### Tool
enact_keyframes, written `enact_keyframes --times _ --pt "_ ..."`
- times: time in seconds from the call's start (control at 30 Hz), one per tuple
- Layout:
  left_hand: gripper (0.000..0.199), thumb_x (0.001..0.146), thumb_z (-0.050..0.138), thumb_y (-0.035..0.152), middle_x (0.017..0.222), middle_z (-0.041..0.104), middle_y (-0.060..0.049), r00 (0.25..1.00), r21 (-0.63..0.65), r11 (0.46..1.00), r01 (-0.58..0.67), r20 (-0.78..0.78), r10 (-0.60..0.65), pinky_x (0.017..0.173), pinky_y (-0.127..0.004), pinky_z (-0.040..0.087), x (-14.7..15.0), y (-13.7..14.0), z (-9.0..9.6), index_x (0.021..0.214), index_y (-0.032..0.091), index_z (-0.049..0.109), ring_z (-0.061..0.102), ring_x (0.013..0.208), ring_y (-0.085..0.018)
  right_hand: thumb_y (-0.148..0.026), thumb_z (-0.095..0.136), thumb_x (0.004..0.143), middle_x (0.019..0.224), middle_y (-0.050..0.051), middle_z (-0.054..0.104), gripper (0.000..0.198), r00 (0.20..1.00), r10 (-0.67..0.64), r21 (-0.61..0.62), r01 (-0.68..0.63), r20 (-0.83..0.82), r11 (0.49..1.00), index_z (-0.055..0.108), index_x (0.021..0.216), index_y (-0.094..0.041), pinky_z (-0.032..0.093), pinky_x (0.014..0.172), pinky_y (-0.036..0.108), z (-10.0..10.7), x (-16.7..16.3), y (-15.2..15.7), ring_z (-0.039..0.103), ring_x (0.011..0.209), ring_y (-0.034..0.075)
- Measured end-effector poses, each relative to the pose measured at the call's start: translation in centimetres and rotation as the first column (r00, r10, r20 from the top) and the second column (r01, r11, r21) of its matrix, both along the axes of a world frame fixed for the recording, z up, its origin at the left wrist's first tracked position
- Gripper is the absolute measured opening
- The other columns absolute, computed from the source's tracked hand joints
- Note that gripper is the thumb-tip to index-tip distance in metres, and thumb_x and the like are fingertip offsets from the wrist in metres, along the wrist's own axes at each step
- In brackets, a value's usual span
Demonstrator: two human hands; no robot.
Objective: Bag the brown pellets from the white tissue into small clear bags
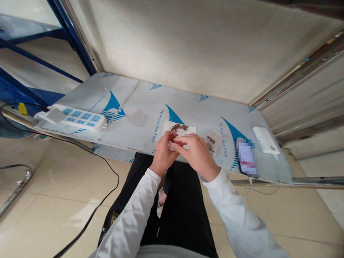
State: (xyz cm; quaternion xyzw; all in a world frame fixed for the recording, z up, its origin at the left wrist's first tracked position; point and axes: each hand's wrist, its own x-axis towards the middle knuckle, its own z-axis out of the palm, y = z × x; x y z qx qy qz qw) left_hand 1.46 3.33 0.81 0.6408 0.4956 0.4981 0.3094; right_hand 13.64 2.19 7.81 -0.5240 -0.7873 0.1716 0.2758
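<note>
My left hand [164, 151] and my right hand [198, 152] meet at the front edge of the shelf, fingertips pinched together. Something small is between them, too little to make out. Just behind the fingers lies a white sheet [168, 125] with several small dark brown pieces [180, 128] spread on it; the hands hide its near part. To the right of my right hand rests a clear plastic bag [217, 138] with more brown pieces inside.
The shelf [143, 135] is covered in printed protective film. A power strip [81, 117] stands at its left, with a flat clear bag [138, 116] nearby. At right lie a phone [246, 157] and a white power bank [265, 140]. A black cable [113, 172] hangs to the floor.
</note>
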Motion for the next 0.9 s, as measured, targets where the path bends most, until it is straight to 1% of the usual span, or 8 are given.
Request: enact_keyframes --times 0.07,0.13,0.2,0.3,0.43,0.63,0.77,0.9 --pt "0.031 0.069 0.067 0.018 0.084 0.064 0.000 0.999 0.014 1.000 -0.027 -0.020 0.028 0.070 -0.025 0.048 -0.5 0.3 -0.3 0.096 0.020 0.050 0.062 0.074 -0.013 -0.027 0.060 0.085 0.087 0.004 0.072 0.015 0.996 -0.035 0.024 0.037 -0.081 0.999 0.073 0.089 -0.021 0.048 0.070 0.028 -0.9 0.8 1.1 0.065 0.077 0.017" --pt "0.031 0.070 0.068 0.021 0.078 0.062 0.001 0.997 0.027 0.997 -0.074 -0.030 0.074 0.069 -0.024 0.047 -1.2 0.6 -0.7 0.096 0.021 0.050 0.060 0.069 -0.012 -0.025 0.057 0.086 0.088 0.004 0.072 0.017 0.976 -0.160 0.013 0.163 -0.146 0.987 0.072 0.092 -0.020 0.048 0.067 0.026 -2.8 1.7 2.8 0.063 0.070 0.014" --pt "0.031 0.071 0.069 0.025 0.074 0.060 0.003 0.992 0.030 0.992 -0.121 -0.027 0.122 0.066 -0.023 0.047 -2.2 1.1 -1.0 0.096 0.021 0.050 0.059 0.065 -0.011 -0.018 0.060 0.081 0.085 0.005 0.071 0.015 0.952 -0.286 -0.052 0.282 -0.109 0.958 0.071 0.092 -0.017 0.049 0.067 0.026 -5.3 2.3 4.9 0.062 0.064 0.013" --pt "0.032 0.071 0.069 0.027 0.072 0.060 0.003 0.983 0.015 0.984 -0.179 -0.035 0.179 0.066 -0.023 0.047 -3.5 1.5 -1.2 0.095 0.021 0.050 0.058 0.064 -0.010 -0.017 0.069 0.072 0.089 0.006 0.070 0.022 0.954 -0.298 -0.135 0.298 0.020 0.945 0.069 0.094 -0.014 0.050 0.070 0.028 -8.9 1.9 7.6 0.061 0.064 0.013" --pt "0.030 0.071 0.069 0.029 0.073 0.061 0.003 0.974 -0.012 0.974 -0.225 -0.045 0.224 0.066 -0.024 0.048 -4.6 1.6 -1.2 0.094 0.021 0.051 0.058 0.063 -0.011 -0.022 0.073 0.070 0.097 0.010 0.066 0.025 0.959 -0.276 -0.114 0.281 0.055 0.953 0.068 0.093 -0.012 0.049 0.079 0.031 -11.5 -0.1 9.2 0.062 0.079 0.017" --pt "0.030 0.070 0.070 0.029 0.071 0.061 0.003 0.967 -0.024 0.967 -0.253 -0.046 0.252 0.066 -0.024 0.047 -5.0 1.7 -1.3 0.093 0.021 0.051 0.058 0.062 -0.011 -0.012 0.060 0.077 0.094 0.009 0.068 0.016 0.952 -0.279 -0.103 0.292 0.124 0.951 0.069 0.090 -0.013 0.047 0.084 0.030 -12.3 -1.0 9.1 0.062 0.087 0.018" --pt "0.029 0.070 0.069 0.028 0.070 0.061 0.003 0.970 -0.039 0.970 -0.241 -0.048 0.239 0.066 -0.024 0.047 -4.9 1.8 -1.5 0.092 0.020 0.052 0.058 0.063 -0.011 -0.007 0.053 0.079 0.099 0.009 0.069 0.024 0.936 -0.293 -0.091 0.314 0.194 0.945 0.070 0.093 -0.015 0.045 0.087 0.029 -11.8 -1.2 8.6 0.062 0.094 0.019" --pt "0.028 0.071 0.069 0.026 0.072 0.062 0.003 0.978 -0.037 0.978 -0.206 -0.049 0.205 0.067 -0.023 0.047 -4.7 1.8 -1.8 0.092 0.020 0.052 0.058 0.063 -0.011 -0.008 0.051 0.080 0.101 0.014 0.070 0.025 0.910 -0.323 -0.089 0.356 0.262 0.930 0.072 0.092 -0.014 0.046 0.085 0.031 -11.0 -2.0 8.4 0.063 0.096 0.023"
